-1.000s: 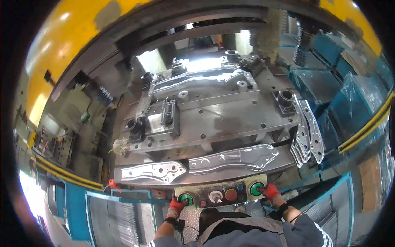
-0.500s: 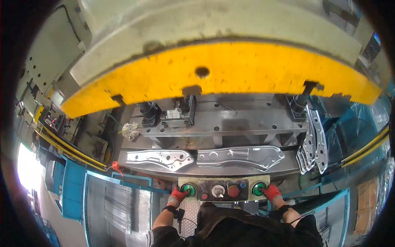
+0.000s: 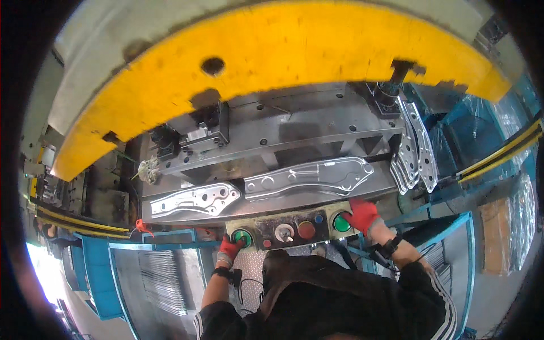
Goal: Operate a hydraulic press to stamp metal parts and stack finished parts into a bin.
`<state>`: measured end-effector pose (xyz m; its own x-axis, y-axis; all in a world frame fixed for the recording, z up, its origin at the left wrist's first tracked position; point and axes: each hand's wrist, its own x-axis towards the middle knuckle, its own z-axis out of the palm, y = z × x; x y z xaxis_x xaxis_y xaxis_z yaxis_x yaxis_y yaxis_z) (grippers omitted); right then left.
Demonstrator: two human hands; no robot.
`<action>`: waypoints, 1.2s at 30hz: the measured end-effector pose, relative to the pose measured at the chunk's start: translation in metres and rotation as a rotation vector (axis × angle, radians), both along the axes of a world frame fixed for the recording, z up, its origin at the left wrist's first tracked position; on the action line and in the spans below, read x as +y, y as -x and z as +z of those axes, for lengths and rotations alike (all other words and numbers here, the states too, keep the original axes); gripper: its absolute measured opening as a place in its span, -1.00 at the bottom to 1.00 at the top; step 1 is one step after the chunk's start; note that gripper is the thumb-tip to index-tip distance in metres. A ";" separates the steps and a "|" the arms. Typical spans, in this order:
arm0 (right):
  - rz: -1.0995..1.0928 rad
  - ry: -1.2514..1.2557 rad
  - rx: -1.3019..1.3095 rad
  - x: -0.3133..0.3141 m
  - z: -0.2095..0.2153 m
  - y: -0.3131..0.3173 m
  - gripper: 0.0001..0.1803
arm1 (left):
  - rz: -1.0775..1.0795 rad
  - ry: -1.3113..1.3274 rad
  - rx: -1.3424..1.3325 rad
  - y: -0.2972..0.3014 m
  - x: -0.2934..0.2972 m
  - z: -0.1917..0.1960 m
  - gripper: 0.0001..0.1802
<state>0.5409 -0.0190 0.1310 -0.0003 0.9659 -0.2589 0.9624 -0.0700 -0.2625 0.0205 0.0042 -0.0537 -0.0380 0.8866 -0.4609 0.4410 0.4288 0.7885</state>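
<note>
Nearest to me, my dark sleeves come up from the lower edge, and both hands wear red gloves. My left hand point(image 3: 230, 248) rests on the left green button point(image 3: 242, 236) of the control box point(image 3: 292, 228), its fingers curled loosely down over the button's edge, gripping nothing. My right hand point(image 3: 361, 216) lies against the right green button point(image 3: 341, 222), fingers flat and spread a little, holding nothing either. Between the two buttons I see a pale knob point(image 3: 284, 232) and a red button point(image 3: 306, 229).

Just beyond the box, on the lower die point(image 3: 306, 133), two pressed metal plates lie side by side: a shorter one point(image 3: 195, 199) to the left and a longer one point(image 3: 310, 176) to the right, nearly touching at their ends. A stack of similar plates point(image 3: 415, 147) leans at the die's right end. Farthest off, the yellow press ram point(image 3: 272, 68) hangs over the die, covering its rear part.
</note>
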 end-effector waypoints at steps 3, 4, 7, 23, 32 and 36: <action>0.265 -0.321 0.134 0.054 0.071 0.055 -0.18 | 0.028 0.043 0.173 0.069 -0.029 -0.034 -0.05; 0.369 -0.447 0.047 0.075 0.074 0.068 -0.15 | -0.038 0.053 0.283 0.066 -0.025 -0.029 -0.08; 0.553 -0.497 -0.201 0.126 0.036 0.079 -0.11 | -0.295 0.060 0.602 -0.001 0.012 0.052 -0.20; -0.071 -0.467 0.591 0.165 0.182 0.037 -0.38 | -0.807 -0.811 -0.162 -0.269 0.075 0.333 0.34; -0.189 -0.077 1.501 0.263 0.160 -0.028 -0.66 | -0.663 -0.905 0.020 -0.377 0.087 0.318 0.17; -0.028 -0.287 1.226 0.272 0.128 -0.041 -0.69 | -0.678 -0.987 0.042 -0.375 0.084 0.293 0.13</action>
<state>0.5818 0.2526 0.2594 -0.0703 0.9907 0.1161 0.0749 0.1213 -0.9898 0.3951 0.0881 0.2397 0.5745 0.7026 0.4199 0.3766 -0.6824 0.6265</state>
